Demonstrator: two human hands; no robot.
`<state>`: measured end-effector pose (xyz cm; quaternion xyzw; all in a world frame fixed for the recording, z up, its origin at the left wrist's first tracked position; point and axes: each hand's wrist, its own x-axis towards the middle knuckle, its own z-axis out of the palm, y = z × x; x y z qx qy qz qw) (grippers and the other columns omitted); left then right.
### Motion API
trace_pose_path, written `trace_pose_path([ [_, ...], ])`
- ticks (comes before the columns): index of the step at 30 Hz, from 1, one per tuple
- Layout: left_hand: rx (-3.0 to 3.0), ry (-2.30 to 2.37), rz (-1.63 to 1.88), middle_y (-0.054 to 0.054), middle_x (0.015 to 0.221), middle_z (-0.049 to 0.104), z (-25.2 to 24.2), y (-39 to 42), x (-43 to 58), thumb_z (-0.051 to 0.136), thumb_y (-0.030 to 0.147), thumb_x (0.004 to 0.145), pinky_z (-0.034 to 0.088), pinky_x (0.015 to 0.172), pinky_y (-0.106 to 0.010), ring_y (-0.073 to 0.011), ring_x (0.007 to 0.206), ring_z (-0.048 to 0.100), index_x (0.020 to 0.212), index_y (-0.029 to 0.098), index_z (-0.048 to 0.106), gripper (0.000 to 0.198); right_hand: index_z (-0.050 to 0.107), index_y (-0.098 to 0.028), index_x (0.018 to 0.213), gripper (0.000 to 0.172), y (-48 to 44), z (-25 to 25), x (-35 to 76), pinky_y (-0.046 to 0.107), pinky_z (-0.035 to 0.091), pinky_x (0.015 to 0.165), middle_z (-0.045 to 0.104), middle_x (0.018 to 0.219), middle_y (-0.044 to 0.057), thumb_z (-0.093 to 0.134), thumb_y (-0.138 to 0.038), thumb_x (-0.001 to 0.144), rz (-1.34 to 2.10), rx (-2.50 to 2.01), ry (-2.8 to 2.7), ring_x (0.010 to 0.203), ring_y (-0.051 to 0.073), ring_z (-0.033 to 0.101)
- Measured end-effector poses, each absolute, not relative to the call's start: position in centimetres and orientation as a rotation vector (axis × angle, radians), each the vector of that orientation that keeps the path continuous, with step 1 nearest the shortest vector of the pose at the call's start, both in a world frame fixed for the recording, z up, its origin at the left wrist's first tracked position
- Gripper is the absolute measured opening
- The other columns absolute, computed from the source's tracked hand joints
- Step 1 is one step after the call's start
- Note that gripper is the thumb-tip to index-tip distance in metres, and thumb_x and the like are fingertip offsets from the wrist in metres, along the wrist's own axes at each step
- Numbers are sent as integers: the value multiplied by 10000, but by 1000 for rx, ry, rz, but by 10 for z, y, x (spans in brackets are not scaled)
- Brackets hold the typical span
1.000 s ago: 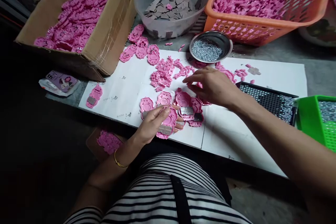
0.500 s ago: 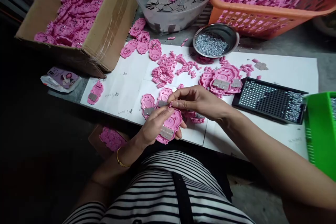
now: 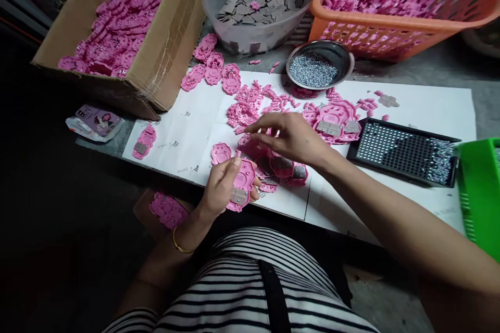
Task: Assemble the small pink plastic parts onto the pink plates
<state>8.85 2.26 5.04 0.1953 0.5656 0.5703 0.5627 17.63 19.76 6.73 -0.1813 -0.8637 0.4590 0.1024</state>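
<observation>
The left hand gripped a pink plate, the right hand hovered loosely spread over pink pieces, and print on the white paper was unreadable

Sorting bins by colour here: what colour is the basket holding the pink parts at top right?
Orange basket, seen clearly in the head view.
</observation>
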Motion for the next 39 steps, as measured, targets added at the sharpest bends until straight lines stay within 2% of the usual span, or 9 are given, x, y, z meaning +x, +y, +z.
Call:
trace_pose_path([
  [3,374,1335,1355,-72,666,700,49,22,87,562,592,847,493,401,-237,-162,444,630,941,113,618,491,744,-195,940,196,205,59,151,302,376,584,689,983,97,578,-185,837,666,-610,-2863,930,257,580],
  [7,318,1345,1385,-71,690,706,48,20,85,596,621,804,510,421,-244,-166,468,642,977,114,613,536,732,-169,903,165,205,54,125,287,264,495,676,985,142,586,-206,838,392,-654,-3105,925,285,574],
  [15,217,1317,1378,-86,771,726,47,25,79,577,591,831,564,518,-281,-192,584,690,1103,113,602,550,674,-155,961,170,214,58,128,310,392,576,659,1070,148,633,-235,817,540,-663,-3046,976,310,582],
  [20,171,1273,1423,-81,743,723,44,30,75,545,554,857,567,548,-273,-187,595,693,1106,113,615,511,638,-156,955,132,193,58,157,274,490,654,704,840,34,642,-207,834,1214,-522,-2514,722,155,651],
  [23,103,1282,1414,-84,677,705,41,32,75,526,558,853,567,549,-282,-203,593,694,1021,93,650,510,663,-165,961,116,170,55,174,269,522,676,714,921,53,579,-198,889,1129,-365,-2428,774,154,673],
  [26,21,1299,1425,-65,650,692,36,33,75,545,544,845,573,587,-294,-207,618,701,1017,102,658,488,670,-160,1052,219,154,49,186,273,551,727,691,1086,92,521,-118,897,931,-242,-2477,917,173,681],
  [31,-52,1381,1556,-36,861,725,26,32,79,635,448,831,565,742,-280,-185,840,707,1111,168,639,396,647,-172,1149,281,149,45,192,319,563,776,660,1174,115,507,-143,907,874,-218,-2552,993,201,669],
  [36,-58,1421,1668,-48,1047,713,21,32,83,665,373,806,518,899,-287,-194,1076,644,1050,169,673,318,684,-196,992,147,145,52,194,391,510,866,709,1006,79,560,-201,912,1084,-301,-2346,968,210,648],
  [39,-55,1454,1693,-55,1127,695,21,32,84,654,342,813,480,969,-292,-198,1179,590,1019,165,684,273,666,-203,989,116,138,53,194,361,515,854,707,984,66,595,-199,897,1194,-460,-2187,949,192,649],
])
